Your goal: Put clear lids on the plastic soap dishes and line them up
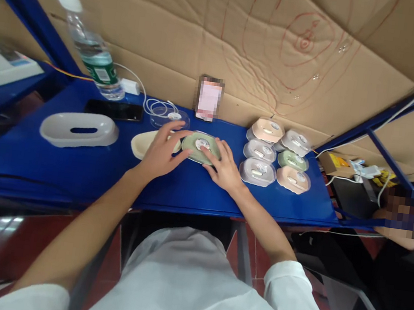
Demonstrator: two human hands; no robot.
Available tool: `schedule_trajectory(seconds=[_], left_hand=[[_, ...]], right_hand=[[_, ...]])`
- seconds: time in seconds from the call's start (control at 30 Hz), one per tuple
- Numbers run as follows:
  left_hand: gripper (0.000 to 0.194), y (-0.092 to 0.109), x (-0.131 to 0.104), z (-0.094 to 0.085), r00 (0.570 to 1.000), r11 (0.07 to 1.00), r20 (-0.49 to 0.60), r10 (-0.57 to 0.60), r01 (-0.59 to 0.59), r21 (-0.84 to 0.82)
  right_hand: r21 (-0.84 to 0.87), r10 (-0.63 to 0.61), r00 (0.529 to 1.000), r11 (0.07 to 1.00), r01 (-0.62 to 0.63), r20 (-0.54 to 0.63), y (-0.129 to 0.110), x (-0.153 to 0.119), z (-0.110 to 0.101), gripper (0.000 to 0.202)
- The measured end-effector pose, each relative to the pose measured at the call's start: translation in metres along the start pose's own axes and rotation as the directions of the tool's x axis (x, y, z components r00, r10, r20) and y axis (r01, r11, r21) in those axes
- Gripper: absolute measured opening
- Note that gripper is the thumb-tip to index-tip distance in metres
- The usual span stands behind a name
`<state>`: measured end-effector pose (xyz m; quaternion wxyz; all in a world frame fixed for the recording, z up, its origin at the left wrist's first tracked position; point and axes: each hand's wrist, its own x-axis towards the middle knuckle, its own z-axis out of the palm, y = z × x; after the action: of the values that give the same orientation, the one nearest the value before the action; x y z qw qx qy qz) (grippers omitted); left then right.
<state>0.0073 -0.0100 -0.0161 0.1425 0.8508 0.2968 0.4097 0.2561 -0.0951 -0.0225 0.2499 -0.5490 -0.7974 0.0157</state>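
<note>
A light green oval container (191, 144) with a clear lid and a round white sticker (202, 145) lies in front of me on the blue table. My right hand (225, 168) grips its right end, one fingertip resting on the sticker. At the container's left end is my left hand (162, 150), thumb and fingers apart; I cannot tell whether they touch it. Partly under the left hand sits a cream oval tray (140, 143). Just behind it is a clear lid (158, 117) with a sticker.
Stacked lidded containers (258, 172) in several pastel colours stand right. A grey oval piece with a slot (58, 128) lies left. Behind are a water bottle (103, 70), a dark phone (121, 110), a white cable and an upright phone (208, 99). Another person sits far right.
</note>
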Motion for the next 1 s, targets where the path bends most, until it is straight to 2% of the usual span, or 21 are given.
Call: schedule_trajectory(seconds=[0.1,0.17,0.23,0.33,0.43,0.57,0.73,0.87,1.0], left_hand=[[0.047,-0.001,0.0,-0.005,0.999,1.0,-0.03,-0.027,0.028,0.013],[0.048,-0.001,0.0,-0.005,0.999,0.999,0.022,-0.046,0.046,0.011],[0.048,0.001,0.0,-0.004,0.995,0.999,0.091,-0.046,0.046,0.006],[0.046,0.003,0.0,-0.003,0.987,1.0,0.162,-0.021,0.02,0.005],[0.045,0.003,0.0,-0.003,0.983,1.0,0.184,-0.016,0.015,0.009],[0.046,-0.002,0.0,0.0,0.98,0.999,0.197,-0.029,0.026,0.019],[0.046,-0.002,0.0,0.004,0.972,0.996,0.232,-0.029,0.009,0.086],[0.051,0.01,-0.013,-0.013,0.985,0.983,0.166,-0.043,0.011,0.185],[0.055,0.014,-0.038,-0.037,0.99,0.962,0.099,-0.096,0.067,0.266]], right_hand=[[-0.063,0.033,0.989,0.997,-0.042,-0.144,0.003,-0.004,-0.03,0.054],[-0.082,0.097,0.954,0.989,-0.126,-0.284,0.021,-0.014,-0.059,0.058],[-0.112,0.154,0.91,0.971,-0.212,-0.386,0.049,-0.032,-0.092,0.062],[-0.211,0.169,0.908,0.941,-0.264,-0.384,0.103,-0.068,-0.136,0.065],[-0.262,0.208,0.911,0.914,-0.311,-0.355,0.154,-0.103,-0.163,0.071],[-0.256,0.271,0.912,0.9,-0.353,-0.307,0.196,-0.129,-0.174,0.078],[-0.211,0.295,0.908,0.907,-0.364,-0.299,0.214,-0.137,-0.176,0.073],[-0.201,0.304,0.905,0.907,-0.37,-0.297,0.219,-0.145,-0.174,0.072],[-0.202,0.31,0.896,0.901,-0.383,-0.317,0.225,-0.154,-0.171,0.075]])
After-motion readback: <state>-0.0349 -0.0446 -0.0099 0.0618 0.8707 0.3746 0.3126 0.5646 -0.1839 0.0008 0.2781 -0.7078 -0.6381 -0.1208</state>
